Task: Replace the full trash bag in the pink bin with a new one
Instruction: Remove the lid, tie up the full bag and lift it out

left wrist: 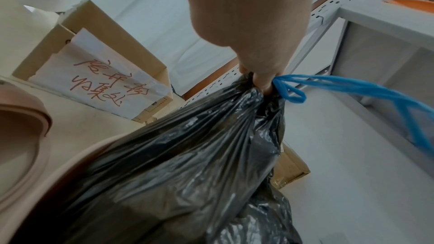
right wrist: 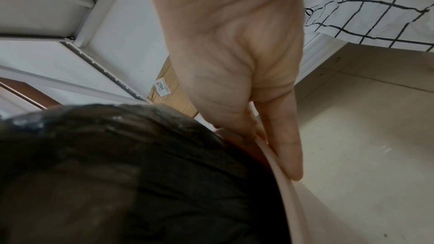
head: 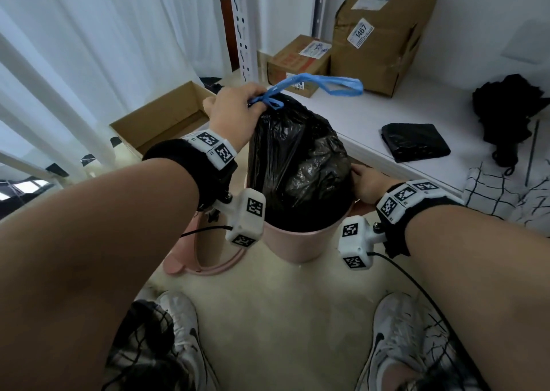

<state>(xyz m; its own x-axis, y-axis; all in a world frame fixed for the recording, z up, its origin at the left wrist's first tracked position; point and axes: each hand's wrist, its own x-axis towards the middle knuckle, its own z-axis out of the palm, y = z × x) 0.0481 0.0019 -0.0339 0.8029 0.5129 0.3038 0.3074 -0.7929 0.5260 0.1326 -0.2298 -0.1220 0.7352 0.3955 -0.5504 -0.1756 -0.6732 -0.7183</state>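
Note:
A full black trash bag [head: 297, 164] stands partly raised out of the pink bin [head: 297, 242] on the floor. Its neck is tied with a blue drawstring [head: 324, 82] that trails to the right. My left hand [head: 235, 108] grips the gathered neck of the bag [left wrist: 187, 155] at the knot, with the blue drawstring [left wrist: 352, 88] running off to the right. My right hand [head: 364, 182] pinches the bin's rim [right wrist: 277, 162] on its right side, thumb [right wrist: 286, 146] outside and fingers inside against the bag [right wrist: 140, 164]. A folded black bag [head: 415, 142] lies on the white shelf.
The bin's pink lid [head: 196, 259] lies on the floor to the left. An open cardboard box [head: 166, 117] stands behind it. Two sealed boxes [head: 381, 33] and a black cloth [head: 509, 111] sit on the low white shelf [head: 446, 105]. My shoes [head: 395, 331] are near the bin.

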